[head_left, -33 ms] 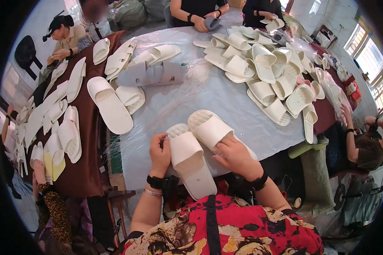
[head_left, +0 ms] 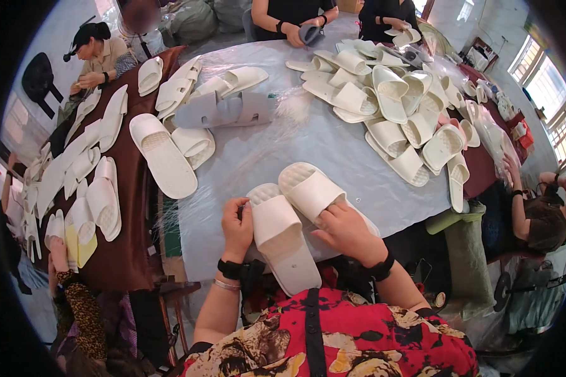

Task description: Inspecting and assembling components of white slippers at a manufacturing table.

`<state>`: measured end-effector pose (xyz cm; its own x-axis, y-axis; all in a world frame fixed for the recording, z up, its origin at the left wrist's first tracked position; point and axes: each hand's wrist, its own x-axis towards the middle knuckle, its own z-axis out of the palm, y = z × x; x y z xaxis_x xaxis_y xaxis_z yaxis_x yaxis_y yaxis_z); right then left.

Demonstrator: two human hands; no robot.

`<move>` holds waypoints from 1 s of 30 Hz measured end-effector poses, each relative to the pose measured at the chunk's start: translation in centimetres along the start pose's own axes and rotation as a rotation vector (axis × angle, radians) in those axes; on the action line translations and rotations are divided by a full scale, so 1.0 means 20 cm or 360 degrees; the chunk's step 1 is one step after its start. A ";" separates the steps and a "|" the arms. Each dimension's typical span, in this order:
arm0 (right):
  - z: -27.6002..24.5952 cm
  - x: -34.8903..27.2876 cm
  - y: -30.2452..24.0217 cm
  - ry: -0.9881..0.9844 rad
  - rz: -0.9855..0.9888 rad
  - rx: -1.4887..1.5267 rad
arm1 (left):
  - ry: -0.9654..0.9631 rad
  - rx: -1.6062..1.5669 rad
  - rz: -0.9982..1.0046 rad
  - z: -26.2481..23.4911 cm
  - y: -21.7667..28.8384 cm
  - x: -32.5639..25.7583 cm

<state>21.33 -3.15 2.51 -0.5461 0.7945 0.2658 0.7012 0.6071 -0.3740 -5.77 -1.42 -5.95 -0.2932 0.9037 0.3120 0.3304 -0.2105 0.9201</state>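
Two white slide slippers lie side by side at the near edge of the pale plastic-covered table [head_left: 264, 147]. My left hand [head_left: 236, 227] grips the left side of the near slipper [head_left: 282, 239], thumb over its strap; its heel end hangs over the table edge toward my lap. My right hand [head_left: 347, 234] lies on the second slipper [head_left: 305, 187], fingertips tucked at the opening of its strap. The two slippers touch along their inner sides. Both wrists wear black bands.
A heap of several white slippers [head_left: 390, 107] covers the far right of the table. A grey pair [head_left: 223, 110] and a large white slipper [head_left: 163, 156] lie at the left. More slippers sit on a brown cloth [head_left: 135, 239]. Other people work at the far side [head_left: 289, 19], left [head_left: 97, 60] and right [head_left: 538, 217].
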 end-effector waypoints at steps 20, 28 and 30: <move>0.07 0.17 0.03 -0.0144 -0.0170 -0.0002 | 0.0018 0.0083 0.0091 0.00 0.06 0.00; -0.03 0.29 0.08 -0.0882 0.0197 0.0314 | -0.0043 0.0081 0.0021 -0.01 0.06 0.00; -0.04 0.31 0.08 -0.0925 0.0237 0.0343 | -0.0028 0.0087 0.0058 -0.01 0.06 0.00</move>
<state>19.47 2.67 4.24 -0.6521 0.6937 -0.3058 0.7136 0.4256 -0.5565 -5.45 -1.71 -4.76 -0.2643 0.9023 0.3404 0.3890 -0.2232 0.8938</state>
